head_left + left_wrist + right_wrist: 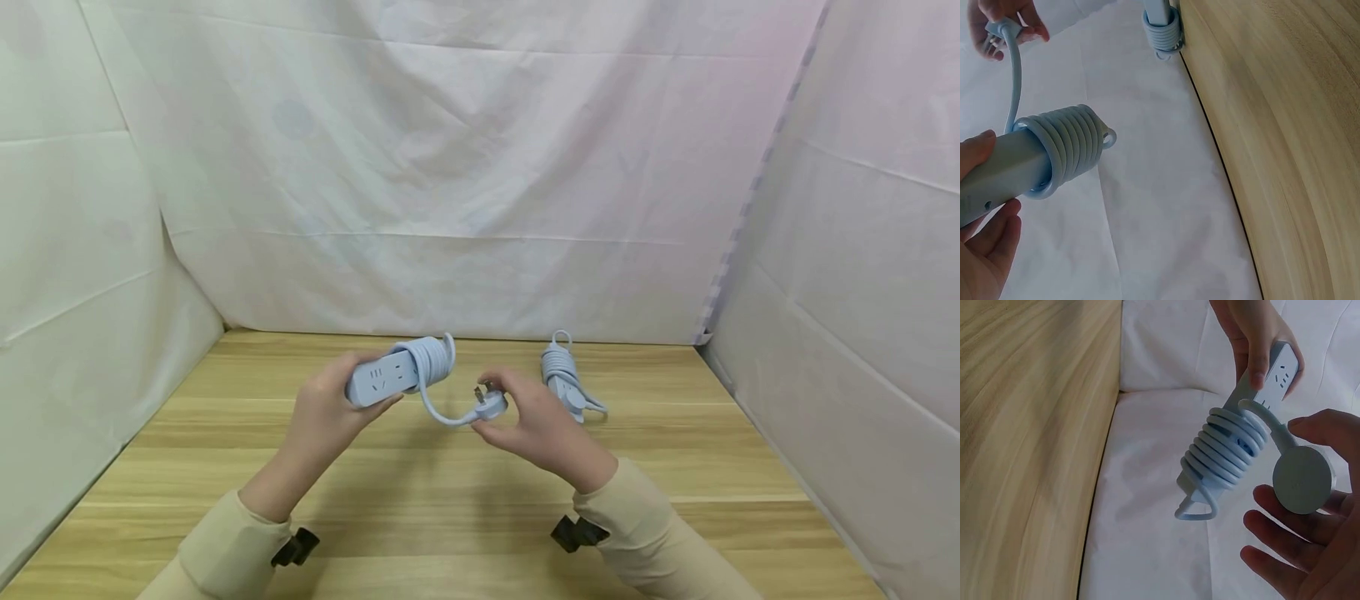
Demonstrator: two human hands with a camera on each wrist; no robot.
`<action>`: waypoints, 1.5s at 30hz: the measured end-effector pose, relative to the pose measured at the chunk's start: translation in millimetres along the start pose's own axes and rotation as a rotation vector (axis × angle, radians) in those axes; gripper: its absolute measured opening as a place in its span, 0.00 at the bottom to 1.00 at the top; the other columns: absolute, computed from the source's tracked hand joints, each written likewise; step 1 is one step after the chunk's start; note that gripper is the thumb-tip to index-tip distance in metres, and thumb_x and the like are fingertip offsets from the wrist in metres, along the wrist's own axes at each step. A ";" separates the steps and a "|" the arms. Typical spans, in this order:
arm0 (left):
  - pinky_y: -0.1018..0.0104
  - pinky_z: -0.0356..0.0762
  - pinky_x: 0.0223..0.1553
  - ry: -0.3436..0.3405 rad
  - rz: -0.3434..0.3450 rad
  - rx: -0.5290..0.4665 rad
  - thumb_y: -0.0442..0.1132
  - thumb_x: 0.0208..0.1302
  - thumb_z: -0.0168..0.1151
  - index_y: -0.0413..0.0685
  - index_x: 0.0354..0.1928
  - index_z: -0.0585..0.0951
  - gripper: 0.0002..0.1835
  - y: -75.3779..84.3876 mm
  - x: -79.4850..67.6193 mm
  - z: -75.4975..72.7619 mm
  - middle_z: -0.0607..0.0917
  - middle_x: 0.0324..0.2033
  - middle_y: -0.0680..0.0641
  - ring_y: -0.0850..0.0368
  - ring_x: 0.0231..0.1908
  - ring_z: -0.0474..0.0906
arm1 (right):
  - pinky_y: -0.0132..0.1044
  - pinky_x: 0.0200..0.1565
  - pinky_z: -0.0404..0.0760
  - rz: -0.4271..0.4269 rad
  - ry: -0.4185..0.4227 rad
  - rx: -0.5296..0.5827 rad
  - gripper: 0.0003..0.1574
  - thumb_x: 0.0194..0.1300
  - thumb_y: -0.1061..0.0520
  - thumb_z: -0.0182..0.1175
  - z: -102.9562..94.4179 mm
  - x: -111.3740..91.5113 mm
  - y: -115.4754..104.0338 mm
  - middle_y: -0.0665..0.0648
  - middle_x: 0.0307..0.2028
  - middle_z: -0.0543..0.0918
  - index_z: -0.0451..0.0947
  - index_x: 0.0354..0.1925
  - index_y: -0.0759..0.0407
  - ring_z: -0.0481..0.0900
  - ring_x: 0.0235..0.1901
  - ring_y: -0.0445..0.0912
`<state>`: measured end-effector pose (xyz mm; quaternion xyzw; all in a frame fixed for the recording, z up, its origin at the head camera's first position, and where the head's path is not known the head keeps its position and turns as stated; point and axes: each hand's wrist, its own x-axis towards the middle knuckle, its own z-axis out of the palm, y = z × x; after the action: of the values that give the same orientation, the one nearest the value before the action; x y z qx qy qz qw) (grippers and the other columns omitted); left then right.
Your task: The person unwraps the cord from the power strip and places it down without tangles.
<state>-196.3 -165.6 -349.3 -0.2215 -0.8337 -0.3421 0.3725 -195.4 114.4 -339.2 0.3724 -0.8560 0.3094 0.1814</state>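
Observation:
My left hand grips the socket end of a pale blue power strip above the table. Its cord is wound in several turns round the far end of the strip. From the coil a loose length of cord runs across to the plug, which my right hand holds between thumb and fingers. The plug's metal prongs point up in the head view. In the right wrist view the round flat back of the plug shows, with the fingers spread around it.
A second pale blue power strip, its cord also wound round it, lies on the wooden table behind and right of my right hand. White cloth hangs behind the table and along both sides.

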 end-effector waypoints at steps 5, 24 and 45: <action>0.53 0.77 0.34 0.023 0.002 -0.012 0.34 0.34 0.84 0.43 0.46 0.81 0.31 2.3 -0.6 -1.9 0.85 0.38 0.43 0.50 0.35 0.81 | 0.40 0.43 0.78 0.061 -0.002 -0.047 0.34 0.54 0.55 0.74 0.6 -2.2 4.5 0.52 0.42 0.81 0.73 0.56 0.64 0.78 0.40 0.42; 0.53 0.78 0.34 0.047 0.053 -0.052 0.34 0.35 0.84 0.43 0.48 0.81 0.32 16.4 -0.1 0.2 0.85 0.40 0.43 0.50 0.36 0.81 | 0.40 0.47 0.74 -0.133 -0.020 -0.122 0.21 0.57 0.51 0.72 13.8 14.2 -5.0 0.51 0.42 0.82 0.82 0.46 0.59 0.75 0.44 0.46; 0.61 0.77 0.34 0.116 0.114 -0.070 0.30 0.32 0.84 0.43 0.48 0.81 0.34 25.8 -3.4 -0.7 0.86 0.43 0.45 0.53 0.36 0.81 | 0.42 0.43 0.79 0.202 -0.085 0.092 0.03 0.60 0.56 0.70 13.7 13.8 -4.8 0.55 0.52 0.78 0.88 0.35 0.52 0.78 0.46 0.48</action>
<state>-177.8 -149.2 -341.1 -0.2612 -0.7843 -0.3616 0.4311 -202.0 95.4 -340.0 0.3051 -0.8810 0.3488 0.0954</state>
